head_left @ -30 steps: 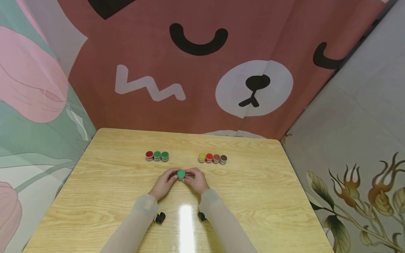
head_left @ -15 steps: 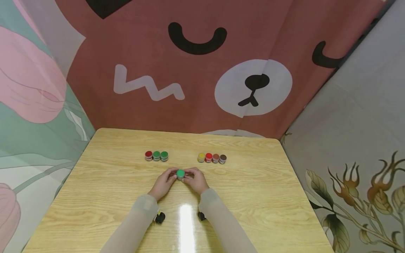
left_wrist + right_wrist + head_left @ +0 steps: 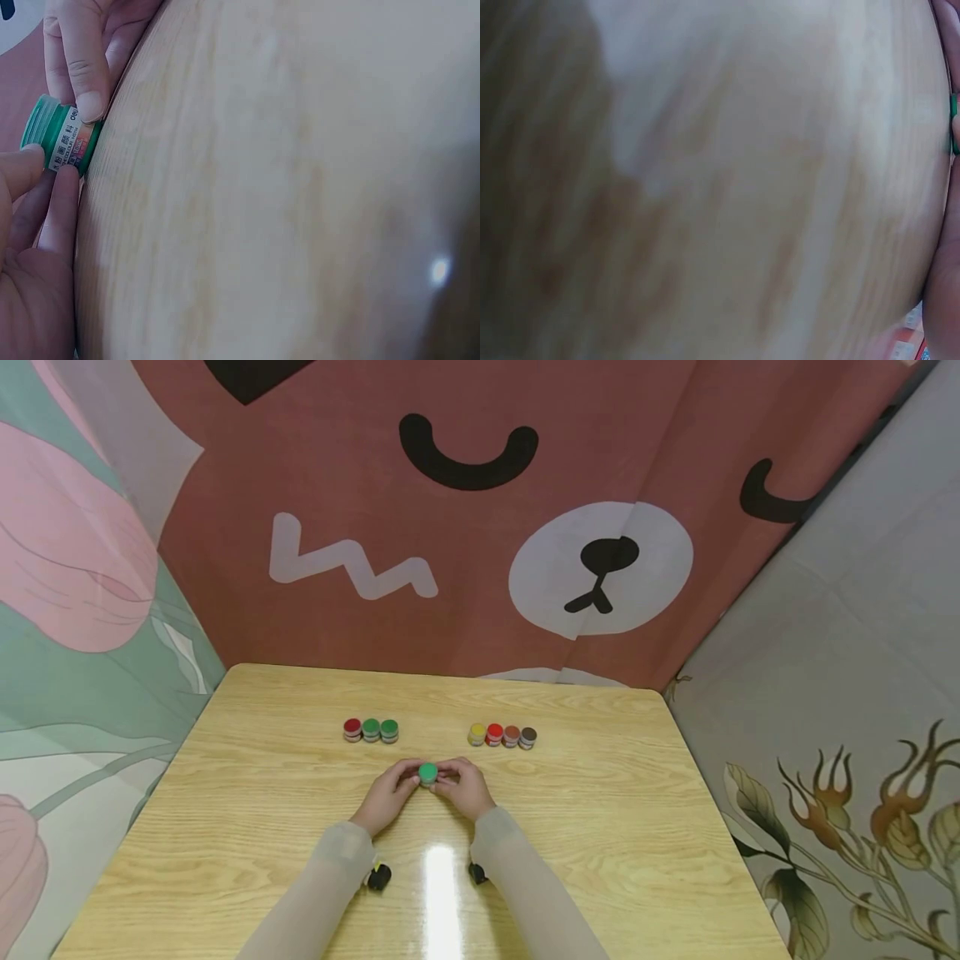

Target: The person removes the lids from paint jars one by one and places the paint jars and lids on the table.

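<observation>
A small paint jar (image 3: 428, 773) with a green lid is held upright between the two hands near the middle of the table. In the left wrist view, the label on the jar (image 3: 69, 139) shows printed characters, and its base is right at the tabletop. My left hand (image 3: 386, 795) pinches the jar from the left, thumb by the lid and a fingertip on the label. From the other side, my right hand (image 3: 467, 789) holds it with thumb and fingers. Only a sliver of the green jar (image 3: 955, 124) shows in the right wrist view, at the edge.
Beyond the left hand stands a row of three paint jars (image 3: 371, 730), one dark red and two green. Farther right is another row of several jars (image 3: 495, 735), yellow, red, and two browns. The wooden table (image 3: 600, 827) meets a patterned cloth backdrop (image 3: 360, 635) at its far edge.
</observation>
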Motion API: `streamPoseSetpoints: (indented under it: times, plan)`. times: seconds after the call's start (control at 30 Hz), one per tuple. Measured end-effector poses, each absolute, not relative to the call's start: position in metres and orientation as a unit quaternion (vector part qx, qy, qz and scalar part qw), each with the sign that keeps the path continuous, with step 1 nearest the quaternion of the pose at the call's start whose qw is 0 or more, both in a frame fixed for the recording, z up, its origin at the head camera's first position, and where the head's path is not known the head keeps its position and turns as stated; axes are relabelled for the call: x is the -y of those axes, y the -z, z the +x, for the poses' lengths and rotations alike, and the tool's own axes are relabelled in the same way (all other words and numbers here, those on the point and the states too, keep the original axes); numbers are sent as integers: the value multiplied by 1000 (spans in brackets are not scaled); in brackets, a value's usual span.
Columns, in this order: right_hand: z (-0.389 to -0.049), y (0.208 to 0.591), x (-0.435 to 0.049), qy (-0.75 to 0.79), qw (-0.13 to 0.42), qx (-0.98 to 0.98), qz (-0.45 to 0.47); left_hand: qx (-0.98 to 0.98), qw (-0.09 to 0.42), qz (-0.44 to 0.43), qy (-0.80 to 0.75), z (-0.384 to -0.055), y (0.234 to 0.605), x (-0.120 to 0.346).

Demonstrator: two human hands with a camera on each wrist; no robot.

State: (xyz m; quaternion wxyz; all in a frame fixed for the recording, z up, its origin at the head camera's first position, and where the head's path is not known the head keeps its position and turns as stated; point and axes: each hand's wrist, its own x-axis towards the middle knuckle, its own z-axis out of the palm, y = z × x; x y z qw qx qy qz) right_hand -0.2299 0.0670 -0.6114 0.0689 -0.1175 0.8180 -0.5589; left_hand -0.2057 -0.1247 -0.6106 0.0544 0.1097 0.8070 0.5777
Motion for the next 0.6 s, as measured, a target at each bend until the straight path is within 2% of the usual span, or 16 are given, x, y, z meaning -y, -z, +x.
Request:
streamPoseSetpoints:
  times: [0.3,0.6]
  plan:
    - [-229,611,-66,562,72,-817,-110,-810,45,93,-577,-204,610,123]
    - [-229,610,-67,563,77,-816,-110,-820,55,106,-560,-205,608,125]
